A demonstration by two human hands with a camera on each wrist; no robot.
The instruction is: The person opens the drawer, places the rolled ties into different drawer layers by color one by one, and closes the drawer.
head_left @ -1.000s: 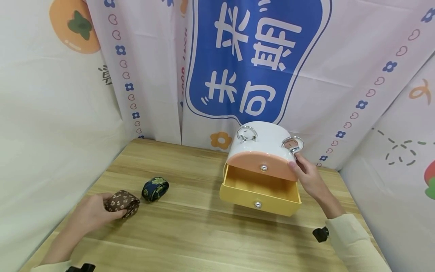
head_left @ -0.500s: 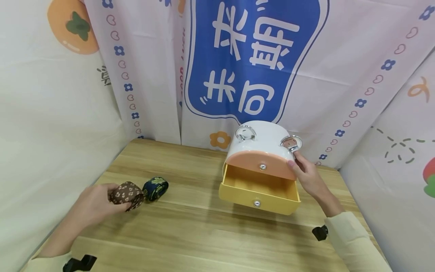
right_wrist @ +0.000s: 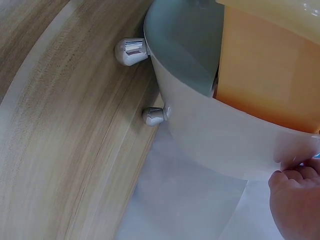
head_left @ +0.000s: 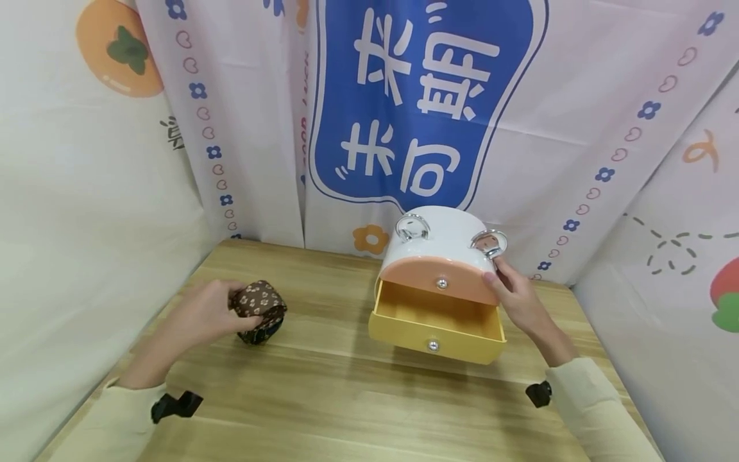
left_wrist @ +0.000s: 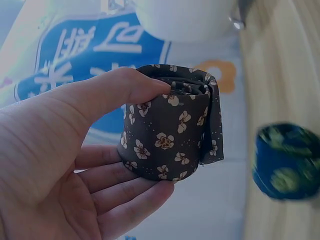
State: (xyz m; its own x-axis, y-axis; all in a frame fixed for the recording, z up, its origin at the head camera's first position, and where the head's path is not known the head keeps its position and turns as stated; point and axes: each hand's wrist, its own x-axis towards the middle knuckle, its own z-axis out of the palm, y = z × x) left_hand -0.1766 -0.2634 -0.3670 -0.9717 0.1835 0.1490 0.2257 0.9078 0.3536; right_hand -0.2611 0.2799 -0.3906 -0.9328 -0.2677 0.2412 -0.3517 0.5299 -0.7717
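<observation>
My left hand [head_left: 210,311] pinches a rolled-up brown necktie [left_wrist: 167,140] with a small flower print, thumb on its upper edge and fingers below. A second rolled necktie, dark blue with a yellow-green pattern [left_wrist: 287,162], sits on the table; in the head view the brown one overlaps it. My right hand [head_left: 522,301] grips the right side of a small white drawer box [head_left: 450,234], just under one of its round silver ears [head_left: 491,244]. The box's peach upper drawer [head_left: 412,273] is closed, and the yellow lower drawer [head_left: 398,328] is pulled out.
The wooden table [head_left: 323,398] runs between printed cloth walls, with a blue-and-white banner [head_left: 375,186] behind the box. Silver feet [right_wrist: 131,51] under the box show in the right wrist view.
My left hand has lifted the brown necktie and carried it right and away from me, over the blue one. My right hand stays on the box.
</observation>
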